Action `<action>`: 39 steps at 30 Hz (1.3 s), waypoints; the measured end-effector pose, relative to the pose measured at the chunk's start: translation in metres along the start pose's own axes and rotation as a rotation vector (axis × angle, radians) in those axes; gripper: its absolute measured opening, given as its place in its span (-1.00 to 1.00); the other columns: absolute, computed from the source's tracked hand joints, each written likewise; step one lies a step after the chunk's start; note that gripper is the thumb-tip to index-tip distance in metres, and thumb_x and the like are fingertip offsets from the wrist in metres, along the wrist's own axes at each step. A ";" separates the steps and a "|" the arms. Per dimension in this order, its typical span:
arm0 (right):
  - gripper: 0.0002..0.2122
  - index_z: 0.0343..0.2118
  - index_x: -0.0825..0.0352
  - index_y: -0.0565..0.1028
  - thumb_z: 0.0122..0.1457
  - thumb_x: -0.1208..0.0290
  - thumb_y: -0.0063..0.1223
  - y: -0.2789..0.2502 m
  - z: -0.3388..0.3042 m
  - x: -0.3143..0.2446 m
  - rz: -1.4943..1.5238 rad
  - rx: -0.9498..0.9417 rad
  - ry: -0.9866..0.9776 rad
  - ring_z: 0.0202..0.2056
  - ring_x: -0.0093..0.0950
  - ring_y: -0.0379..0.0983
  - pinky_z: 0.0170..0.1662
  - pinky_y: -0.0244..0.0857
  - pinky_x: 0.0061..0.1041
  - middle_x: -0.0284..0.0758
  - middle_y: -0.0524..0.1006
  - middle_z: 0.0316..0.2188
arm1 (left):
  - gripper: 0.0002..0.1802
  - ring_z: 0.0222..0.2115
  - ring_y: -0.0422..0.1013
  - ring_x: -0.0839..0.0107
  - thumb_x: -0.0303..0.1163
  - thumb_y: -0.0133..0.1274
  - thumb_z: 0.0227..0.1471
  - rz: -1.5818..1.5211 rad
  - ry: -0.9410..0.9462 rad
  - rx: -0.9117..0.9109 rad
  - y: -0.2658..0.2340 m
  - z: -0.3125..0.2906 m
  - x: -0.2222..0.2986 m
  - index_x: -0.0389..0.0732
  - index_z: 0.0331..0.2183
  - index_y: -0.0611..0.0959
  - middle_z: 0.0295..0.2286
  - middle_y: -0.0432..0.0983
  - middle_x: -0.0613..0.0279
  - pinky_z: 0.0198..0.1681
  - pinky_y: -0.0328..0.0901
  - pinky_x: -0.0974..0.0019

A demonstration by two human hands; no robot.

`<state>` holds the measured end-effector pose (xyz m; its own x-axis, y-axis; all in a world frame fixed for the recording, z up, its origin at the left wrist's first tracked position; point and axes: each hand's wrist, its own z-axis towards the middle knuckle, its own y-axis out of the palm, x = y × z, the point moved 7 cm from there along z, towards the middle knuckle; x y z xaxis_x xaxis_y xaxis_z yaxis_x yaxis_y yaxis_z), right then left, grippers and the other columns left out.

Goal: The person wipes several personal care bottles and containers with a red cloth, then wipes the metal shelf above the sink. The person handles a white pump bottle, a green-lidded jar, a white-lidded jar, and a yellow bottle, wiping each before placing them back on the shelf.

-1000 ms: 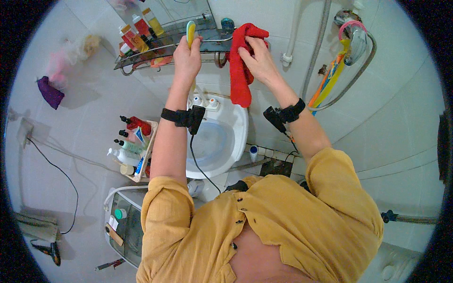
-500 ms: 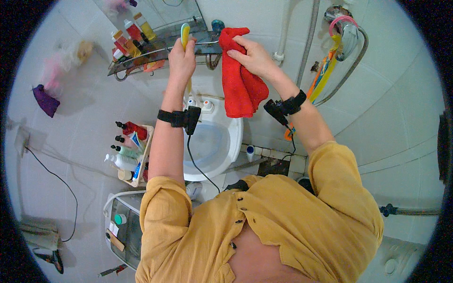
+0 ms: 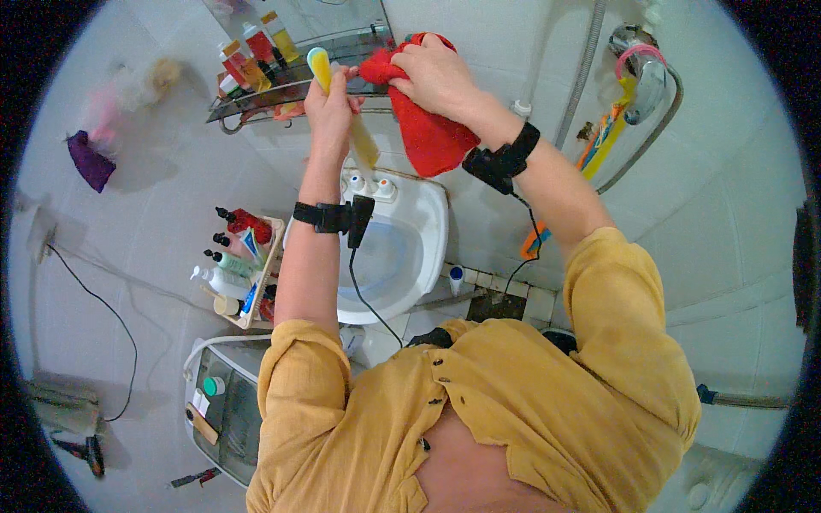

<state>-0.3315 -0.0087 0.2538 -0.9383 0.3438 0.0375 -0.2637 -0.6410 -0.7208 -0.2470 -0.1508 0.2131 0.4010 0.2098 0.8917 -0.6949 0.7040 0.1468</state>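
Note:
My left hand [image 3: 332, 103] is closed around the yellow handle of a brush [image 3: 320, 68]. The handle's pale-tipped end sticks up past my thumb, and a pale yellow lower part hangs below the hand over the back of the sink; its exact shape is blurred. A red cloth [image 3: 432, 137] is gripped in my right hand [image 3: 436, 79]. It bunches at the top and droops toward the sink's right rear. Part of the cloth reaches across to the fingertips of my left hand; I cannot tell whether they touch it.
Below my hands is a white sink [image 3: 434, 248] with water and white taps [image 3: 385, 188]. Behind stands a dark glass shelf [image 3: 291, 96] with bottles. On the left are a rack of pump bottles [image 3: 272, 256] and a washing machine [image 3: 231, 355]; at right, a shower mixer [image 3: 650, 90].
The red cloth has bunched up and shifted left toward the brush, with my right hand turned over its top. The brush handle now tilts left, showing its lower part. The view has shifted slightly.

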 end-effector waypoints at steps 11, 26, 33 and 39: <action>-0.72 -0.20 0.29 0.57 0.18 0.17 0.09 0.009 -0.020 0.065 0.844 0.123 0.387 -0.26 -0.49 0.47 -0.16 0.33 -0.48 -0.34 0.58 -0.28 | -0.77 -0.68 0.13 0.62 -0.24 0.01 0.19 -0.622 -0.223 -0.180 -0.011 -0.007 0.004 -0.20 -0.27 0.44 -0.66 0.20 0.46 -0.33 0.36 0.30; -0.73 -0.10 0.40 0.52 0.23 0.33 0.07 -0.039 -0.093 0.070 1.308 0.274 0.568 -0.35 -0.68 0.44 -0.26 0.35 -0.63 -0.43 0.56 -0.33 | -0.72 -0.28 0.41 0.22 -0.15 0.02 0.14 1.211 0.998 -0.400 0.038 0.049 0.112 -0.08 -0.18 0.55 -0.41 0.52 0.25 -0.16 0.29 0.10; -0.74 -0.15 0.39 0.55 0.22 0.30 0.08 -0.042 -0.106 0.065 1.164 0.278 0.558 -0.41 -0.67 0.45 -0.31 0.34 -0.59 -0.44 0.58 -0.43 | -0.65 -0.07 0.31 0.17 -0.11 0.03 0.12 1.499 0.815 -0.558 0.026 0.078 0.047 0.06 -0.06 0.54 -0.17 0.49 0.28 0.02 0.16 0.03; -0.73 -0.13 0.39 0.54 0.22 0.31 0.08 -0.036 -0.108 0.062 1.211 0.264 0.499 -0.39 -0.68 0.45 -0.29 0.35 -0.60 -0.44 0.58 -0.42 | -0.70 -0.12 0.32 0.22 -0.17 0.11 0.06 1.573 0.814 -0.655 0.025 0.077 0.044 0.01 -0.14 0.62 -0.22 0.46 0.35 -0.03 0.26 0.14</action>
<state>-0.3565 0.1099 0.2073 -0.4432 -0.3559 -0.8228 0.5828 -0.8118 0.0372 -0.2925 -0.1764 0.2889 -0.0044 0.9219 -0.3875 -0.4327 -0.3511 -0.8303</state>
